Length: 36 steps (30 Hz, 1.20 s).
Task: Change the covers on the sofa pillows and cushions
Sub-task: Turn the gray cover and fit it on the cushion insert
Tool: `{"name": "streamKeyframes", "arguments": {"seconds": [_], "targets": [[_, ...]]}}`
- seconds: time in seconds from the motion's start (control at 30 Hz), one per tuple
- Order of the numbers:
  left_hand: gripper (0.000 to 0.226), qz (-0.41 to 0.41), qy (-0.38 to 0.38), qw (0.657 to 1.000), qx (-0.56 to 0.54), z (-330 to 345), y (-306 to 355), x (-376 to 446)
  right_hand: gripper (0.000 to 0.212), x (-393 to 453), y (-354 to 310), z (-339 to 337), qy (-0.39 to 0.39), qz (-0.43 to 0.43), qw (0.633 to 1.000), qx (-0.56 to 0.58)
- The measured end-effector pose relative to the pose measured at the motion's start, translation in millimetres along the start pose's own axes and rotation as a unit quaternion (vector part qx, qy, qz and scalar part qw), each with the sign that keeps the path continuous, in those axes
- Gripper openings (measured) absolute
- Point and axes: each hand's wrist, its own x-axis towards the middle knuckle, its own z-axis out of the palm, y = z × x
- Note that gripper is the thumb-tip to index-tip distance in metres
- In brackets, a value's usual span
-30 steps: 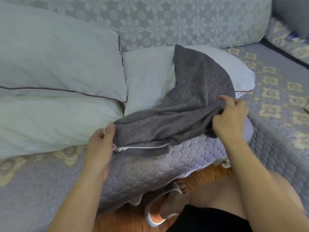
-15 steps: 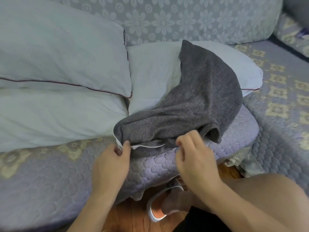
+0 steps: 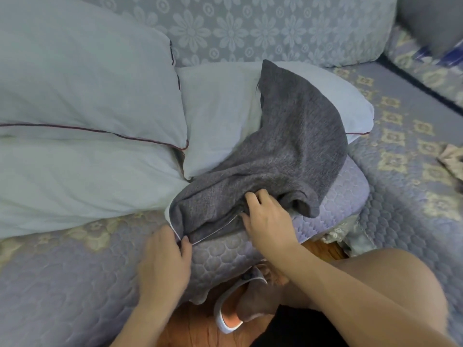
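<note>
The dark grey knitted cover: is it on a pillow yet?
Not yet: the dark grey knitted cover lies limp and crumpled over the pale pillow, both hands gripping its edge.

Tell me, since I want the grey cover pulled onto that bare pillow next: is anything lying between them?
Nothing visible does. The grey cover already lies draped on the bare pillow, with the left hand pinching its white-edged opening and the right hand gripping its folds.

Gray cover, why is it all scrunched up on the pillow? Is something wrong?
The gray cover lies crumpled and slanted over the pale pillow, not pulled on. The hands hold its open edge: left hand pinches the corner, right hand grips the bunched fabric. It looks mid-change, not damaged.
</note>
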Motion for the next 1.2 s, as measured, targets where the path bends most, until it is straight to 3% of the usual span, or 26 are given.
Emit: {"name": "streamKeyframes", "arguments": {"seconds": [0.27,0.37,0.43,0.57,0.63,0.73,0.8,0.87,0.97,1.03,1.13,1.2], "targets": [[0.021,-0.002,-0.034,0.998,-0.058,-12,-11,7,0.033,-21,0,-17,-0.032,0.024,0.999,0.015],[0.016,-0.010,-0.070,0.996,-0.052,-26,-14,12,0.025,-64,15,-31,-0.073,0.105,0.992,-0.002],[0.013,-0.016,-0.105,0.993,-0.058,-31,-19,19,0.015,-92,32,-44,-0.045,0.205,0.978,-0.001],[0.008,-0.052,-0.156,0.972,-0.166,-34,-27,32,0.019,-135,49,-78,0.113,0.327,0.937,0.038],[0.013,-0.115,-0.189,0.925,-0.308,-42,-25,31,0.016,-139,40,-94,0.168,0.361,0.914,0.083],[0.018,-0.188,-0.279,0.761,-0.554,-78,3,36,0.005,-114,35,-125,0.261,0.408,0.850,0.207],[0.015,-0.160,-0.298,0.697,-0.632,-117,37,57,0.004,-74,40,-166,0.338,0.387,0.815,0.270],[0.014,-0.099,-0.282,0.698,-0.650,-166,81,88,0.005,-24,50,-225,0.410,0.337,0.782,0.327],[0.020,0.044,-0.260,0.714,-0.649,-252,171,132,0.012,50,71,-340,0.500,0.289,0.753,0.315],[0.023,0.104,-0.254,0.702,-0.658,-305,234,153,0.005,90,89,-397,0.527,0.279,0.733,0.328],[0.027,0.091,-0.255,0.687,-0.674,-362,304,175,0.007,139,106,-437,0.422,0.269,0.791,0.351],[0.028,0.050,-0.235,0.713,-0.658,-383,327,175,0.009,150,111,-458,0.454,0.261,0.768,0.370]]}}
